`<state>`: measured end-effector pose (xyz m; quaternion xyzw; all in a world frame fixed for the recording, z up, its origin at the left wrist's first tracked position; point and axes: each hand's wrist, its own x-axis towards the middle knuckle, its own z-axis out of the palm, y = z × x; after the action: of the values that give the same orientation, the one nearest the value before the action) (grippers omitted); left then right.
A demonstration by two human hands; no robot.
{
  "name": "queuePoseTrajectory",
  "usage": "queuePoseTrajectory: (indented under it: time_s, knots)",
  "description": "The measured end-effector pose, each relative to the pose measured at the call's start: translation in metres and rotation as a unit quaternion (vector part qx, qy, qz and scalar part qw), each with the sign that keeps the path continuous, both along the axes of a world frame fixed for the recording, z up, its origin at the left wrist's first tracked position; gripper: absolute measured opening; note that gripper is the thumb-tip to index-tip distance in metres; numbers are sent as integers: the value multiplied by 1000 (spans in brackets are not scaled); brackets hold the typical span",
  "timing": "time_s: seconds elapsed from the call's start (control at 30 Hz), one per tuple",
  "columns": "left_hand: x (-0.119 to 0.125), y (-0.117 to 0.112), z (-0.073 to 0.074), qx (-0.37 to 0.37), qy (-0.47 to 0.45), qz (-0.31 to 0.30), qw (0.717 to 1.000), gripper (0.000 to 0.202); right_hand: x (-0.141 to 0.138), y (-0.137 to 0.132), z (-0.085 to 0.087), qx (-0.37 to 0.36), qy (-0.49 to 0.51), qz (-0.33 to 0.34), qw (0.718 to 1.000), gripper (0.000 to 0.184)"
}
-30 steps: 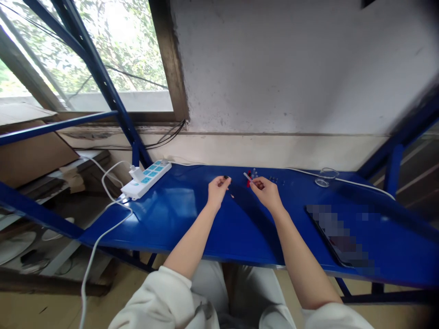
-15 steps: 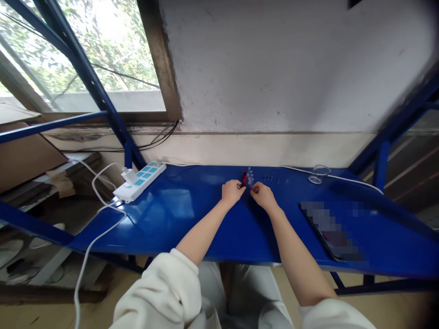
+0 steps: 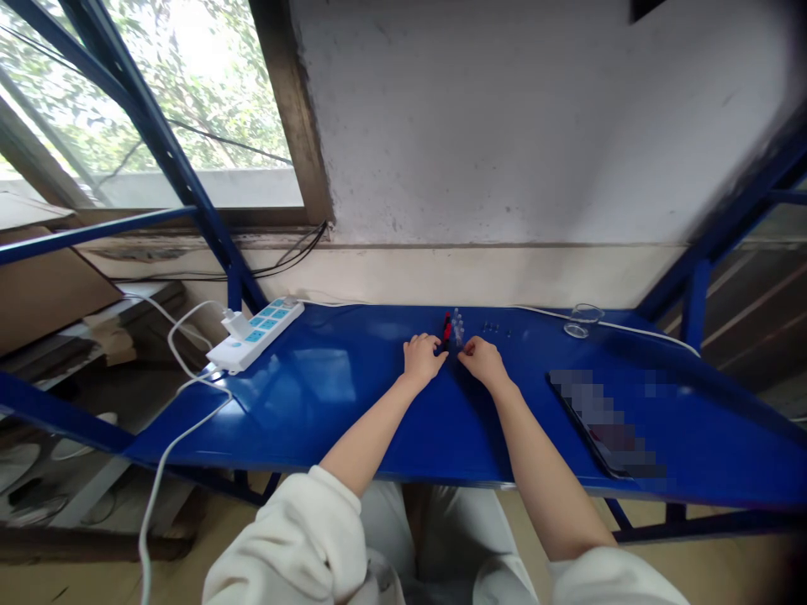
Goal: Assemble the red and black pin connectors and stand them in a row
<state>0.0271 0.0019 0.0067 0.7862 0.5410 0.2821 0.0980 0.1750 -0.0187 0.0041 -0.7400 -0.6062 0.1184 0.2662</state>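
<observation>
On the blue table, a small row of red and black pieces stands beside a strip of clear knobbly plastic pieces. My left hand is just left of the red and black row, its thumb and fingers apart with a gap between them. To the right of the clear strip, my right hand is closed in a pinch near the strip's front end. What its fingertips hold, if anything, is too small to make out. Several tiny loose parts, perhaps screws, lie beyond the right hand.
A white power strip with a plug in it lies at the table's left end. Toward the right are a clear round container and a dark flat device with a blurred screen. A white cable runs along the back edge.
My left hand has drawn slightly away from the red and black row, and its fingers have spread. The right hand stays pinched in nearly the same place.
</observation>
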Motion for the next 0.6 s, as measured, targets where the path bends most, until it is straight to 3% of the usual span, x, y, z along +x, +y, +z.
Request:
queuePoseTrajectory:
  time_s: [0.37,0.6]
  knots:
    - [-5,-16,13,85,36,-40,995,29,0,2,-5,16,7,7,1000,9]
    - [-5,-20,14,84,77,-64,991,37,4,4,-6,-15,-25,8,1000,14]
